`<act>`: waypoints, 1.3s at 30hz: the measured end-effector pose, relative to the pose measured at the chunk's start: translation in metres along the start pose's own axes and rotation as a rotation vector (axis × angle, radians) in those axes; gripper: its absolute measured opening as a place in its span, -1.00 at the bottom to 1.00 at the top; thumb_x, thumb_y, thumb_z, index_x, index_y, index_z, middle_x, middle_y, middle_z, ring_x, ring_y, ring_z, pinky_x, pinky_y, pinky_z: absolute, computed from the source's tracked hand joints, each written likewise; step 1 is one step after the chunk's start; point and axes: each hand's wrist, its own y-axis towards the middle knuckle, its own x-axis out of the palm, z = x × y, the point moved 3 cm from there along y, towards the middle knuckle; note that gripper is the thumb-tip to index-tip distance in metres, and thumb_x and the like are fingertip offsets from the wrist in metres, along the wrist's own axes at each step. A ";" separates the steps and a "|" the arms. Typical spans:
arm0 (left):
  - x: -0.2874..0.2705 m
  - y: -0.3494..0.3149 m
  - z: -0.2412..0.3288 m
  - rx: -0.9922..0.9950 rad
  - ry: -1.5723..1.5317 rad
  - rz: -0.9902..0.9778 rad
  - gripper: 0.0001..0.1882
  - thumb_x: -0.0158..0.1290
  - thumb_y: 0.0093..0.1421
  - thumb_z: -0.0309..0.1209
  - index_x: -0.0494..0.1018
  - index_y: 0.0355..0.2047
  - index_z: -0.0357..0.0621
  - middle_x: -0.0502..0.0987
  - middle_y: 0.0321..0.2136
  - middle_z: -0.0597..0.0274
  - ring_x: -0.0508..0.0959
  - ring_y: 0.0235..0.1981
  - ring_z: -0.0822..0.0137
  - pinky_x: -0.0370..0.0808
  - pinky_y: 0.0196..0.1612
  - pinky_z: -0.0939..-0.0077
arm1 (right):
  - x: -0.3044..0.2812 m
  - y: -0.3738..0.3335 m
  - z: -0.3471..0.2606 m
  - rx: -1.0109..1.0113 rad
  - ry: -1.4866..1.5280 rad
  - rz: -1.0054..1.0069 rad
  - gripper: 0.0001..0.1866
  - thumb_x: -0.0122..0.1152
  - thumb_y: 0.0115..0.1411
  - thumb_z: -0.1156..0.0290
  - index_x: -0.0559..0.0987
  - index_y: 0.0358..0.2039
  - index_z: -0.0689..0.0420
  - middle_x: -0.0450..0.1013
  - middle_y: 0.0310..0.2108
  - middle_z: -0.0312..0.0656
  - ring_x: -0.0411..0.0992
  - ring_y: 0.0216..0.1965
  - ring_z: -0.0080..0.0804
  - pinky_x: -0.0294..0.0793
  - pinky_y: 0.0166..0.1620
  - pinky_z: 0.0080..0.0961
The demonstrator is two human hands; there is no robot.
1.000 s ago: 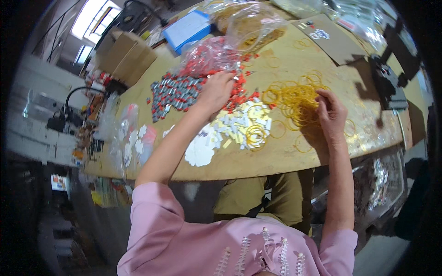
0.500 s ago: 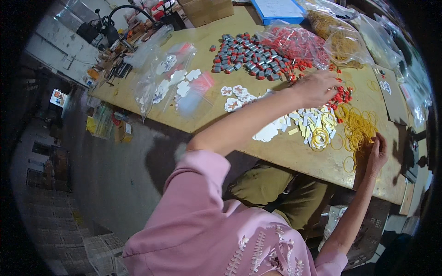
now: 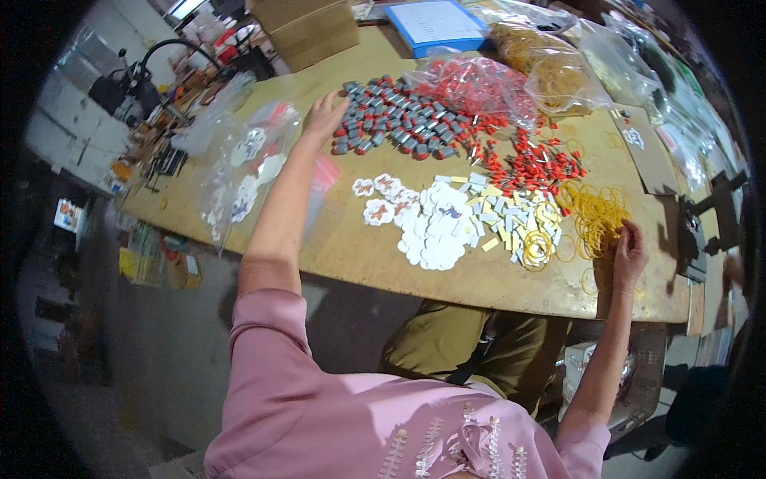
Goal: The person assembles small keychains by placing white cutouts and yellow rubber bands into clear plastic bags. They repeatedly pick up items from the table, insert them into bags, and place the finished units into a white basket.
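Observation:
My left hand (image 3: 321, 120) reaches to the left end of a pile of small grey blocks with red ends (image 3: 399, 120). Its fingers are stretched out and apart, the tips at the outermost blocks. At the right edge of a heap of yellow rubber bands (image 3: 597, 219) rests my right hand (image 3: 630, 251), fingers curled together; whatever they may hold is hidden. Between the hands lie small red pieces with metal tips (image 3: 531, 160), little white and yellow rectangles (image 3: 511, 217), and a stack of white scalloped cards (image 3: 437, 227). Several printed scalloped cards (image 3: 387, 198) lie beside that stack.
Clear plastic bags with cards (image 3: 247, 172) lie on the left. Farther back are a cardboard box (image 3: 307, 32), a blue clipboard (image 3: 439, 24), a bag of red pieces (image 3: 475, 84) and a bag of rubber bands (image 3: 558, 76). A dark metal device (image 3: 702, 231) stands at the right edge.
My left hand has swung left from above the red pieces to the far left end of the grey blocks. My right hand stays by the rubber bands. The view has shifted somewhat.

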 end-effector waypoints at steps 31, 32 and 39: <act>-0.045 -0.242 0.103 0.313 0.396 0.210 -0.46 -0.04 0.31 -0.23 0.28 0.20 -0.32 0.31 0.23 -0.10 0.26 0.28 -0.03 0.14 0.32 0.05 | -0.010 0.000 0.007 -0.019 -0.019 0.068 -0.75 0.08 0.37 0.45 0.57 0.02 0.15 0.57 -0.17 -0.26 0.50 -0.19 -0.60 0.49 -0.15 -0.63; -0.056 -0.253 0.080 0.160 0.462 0.167 -0.43 -0.05 0.32 -0.21 0.24 0.24 -0.30 0.27 0.26 -0.10 0.21 0.32 -0.01 0.09 0.35 0.04 | -0.010 -0.001 0.008 -0.006 -0.001 0.065 -0.75 0.08 0.37 0.45 0.58 0.02 0.15 0.57 -0.17 -0.27 0.49 -0.20 -0.61 0.48 -0.15 -0.64; -0.048 -0.316 0.071 0.233 0.381 -0.136 -0.39 -0.09 0.35 -0.19 0.16 0.33 -0.19 0.17 0.35 0.01 0.09 0.41 0.11 -0.05 0.41 0.13 | -0.004 -0.002 0.003 -0.019 0.043 0.051 -0.75 0.05 0.39 0.45 0.58 0.01 0.15 0.54 -0.22 -0.32 0.41 -0.35 -0.69 0.41 -0.23 -0.73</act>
